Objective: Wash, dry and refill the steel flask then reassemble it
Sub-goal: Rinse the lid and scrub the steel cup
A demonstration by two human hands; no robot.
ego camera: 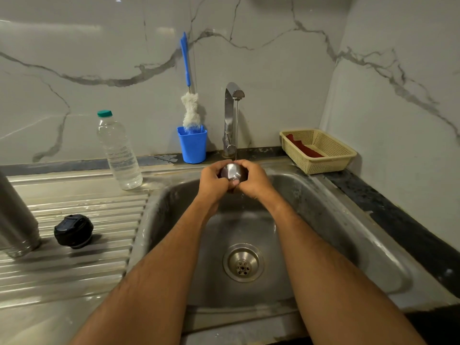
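Head view: steel cup (232, 171) held under the tap's (232, 115) thin stream, over the sink (323, 210).

The cup is gripped between both hands, left hand (213, 181) at its 9 o'clock, right hand (252, 179) at its 3 o'clock, fingers curled round it. Only its rounded top is seen; which way it points cannot be told. On the drainboard (74, 270) at 9 o'clock the flask body (15, 215) is stood upright, long axis vertical, the black stopper (73, 230) just beside it at its 3 o'clock. At 11 o'clock a water bottle (119, 153) is seen; at 12, a bottle brush (189, 105) upright in a blue holder (193, 148); at 2, a basket (321, 155).
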